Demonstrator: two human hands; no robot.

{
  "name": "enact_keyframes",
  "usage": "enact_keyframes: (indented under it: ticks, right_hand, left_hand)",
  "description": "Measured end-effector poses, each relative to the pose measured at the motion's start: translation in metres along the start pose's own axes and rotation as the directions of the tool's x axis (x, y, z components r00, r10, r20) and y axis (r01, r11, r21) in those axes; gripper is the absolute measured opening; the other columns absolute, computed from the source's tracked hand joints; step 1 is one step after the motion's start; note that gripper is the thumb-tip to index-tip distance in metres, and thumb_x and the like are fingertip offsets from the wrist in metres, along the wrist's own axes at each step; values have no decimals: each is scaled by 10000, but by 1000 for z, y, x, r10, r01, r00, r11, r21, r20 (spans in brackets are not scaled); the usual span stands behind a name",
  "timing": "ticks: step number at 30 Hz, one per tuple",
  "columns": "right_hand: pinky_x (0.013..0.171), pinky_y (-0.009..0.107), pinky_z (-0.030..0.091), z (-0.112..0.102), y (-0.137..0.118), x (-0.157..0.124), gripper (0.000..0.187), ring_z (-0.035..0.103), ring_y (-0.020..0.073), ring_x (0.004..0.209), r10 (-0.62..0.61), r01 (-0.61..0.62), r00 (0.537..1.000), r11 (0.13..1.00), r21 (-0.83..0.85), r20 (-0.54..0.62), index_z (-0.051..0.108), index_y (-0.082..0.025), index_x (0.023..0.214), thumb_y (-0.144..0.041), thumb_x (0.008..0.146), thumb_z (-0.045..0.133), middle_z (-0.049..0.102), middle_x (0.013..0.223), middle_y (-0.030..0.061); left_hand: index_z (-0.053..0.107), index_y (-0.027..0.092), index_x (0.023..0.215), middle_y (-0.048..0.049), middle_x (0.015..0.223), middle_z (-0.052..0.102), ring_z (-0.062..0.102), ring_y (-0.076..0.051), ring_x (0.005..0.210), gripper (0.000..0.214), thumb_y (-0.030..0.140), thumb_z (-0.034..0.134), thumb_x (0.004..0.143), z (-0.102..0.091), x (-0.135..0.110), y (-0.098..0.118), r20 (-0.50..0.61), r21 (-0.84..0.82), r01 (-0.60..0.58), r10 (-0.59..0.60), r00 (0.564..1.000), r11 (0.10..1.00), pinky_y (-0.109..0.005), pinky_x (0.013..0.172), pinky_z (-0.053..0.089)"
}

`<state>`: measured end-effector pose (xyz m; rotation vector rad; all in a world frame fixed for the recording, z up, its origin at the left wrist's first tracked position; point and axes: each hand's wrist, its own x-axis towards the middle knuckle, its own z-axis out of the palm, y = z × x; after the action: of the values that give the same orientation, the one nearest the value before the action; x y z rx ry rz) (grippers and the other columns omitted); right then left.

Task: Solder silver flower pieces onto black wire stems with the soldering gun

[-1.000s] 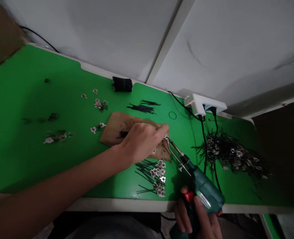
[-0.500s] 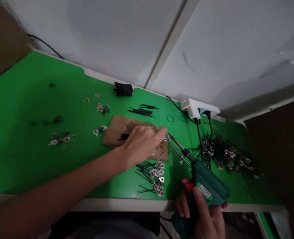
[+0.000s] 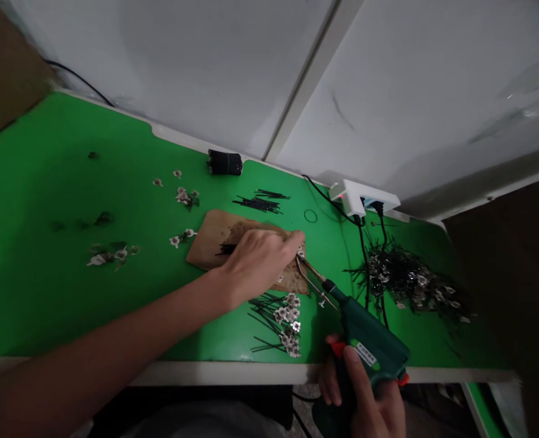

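Note:
My right hand is wrapped round a green soldering gun with a red trigger. Its metal tip and thin feed tube reach up to the right part of a brown, scorched board. There my left hand lies with its fingers closed and pressed down, close to the tip. A small silvery metal piece shows beside the fingertips; what they pinch is hidden. Black wires stick out from under the left hand onto the board. Just below the board lie several black wires with metal tabs at their ends.
Loose black wires and a banded wire bundle lie behind the board. Small metal tabs are scattered at left. On the right are a tangled pile of tabbed wires, a white power strip with cords, and a thin ring.
The soldering gun has moved left and slightly up, bringing its tip over the board beside my left fingertips. My left hand has stayed in place.

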<state>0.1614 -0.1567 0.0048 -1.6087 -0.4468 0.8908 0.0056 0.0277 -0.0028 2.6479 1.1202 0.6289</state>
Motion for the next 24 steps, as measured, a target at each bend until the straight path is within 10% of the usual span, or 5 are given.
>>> enact_keyframes:
  ticks: [24]
  right_hand:
    - [415, 247, 380, -1, -14, 5, 329, 429, 96, 418, 81, -79, 995, 996, -52, 50, 707, -161, 824, -434, 724, 863, 493, 511, -48]
  left_hand:
    - [615, 169, 1199, -35, 760, 714, 678, -188, 658, 286, 103, 525, 936, -1, 1, 0, 54, 12, 7, -8, 999, 1000, -254, 546, 439]
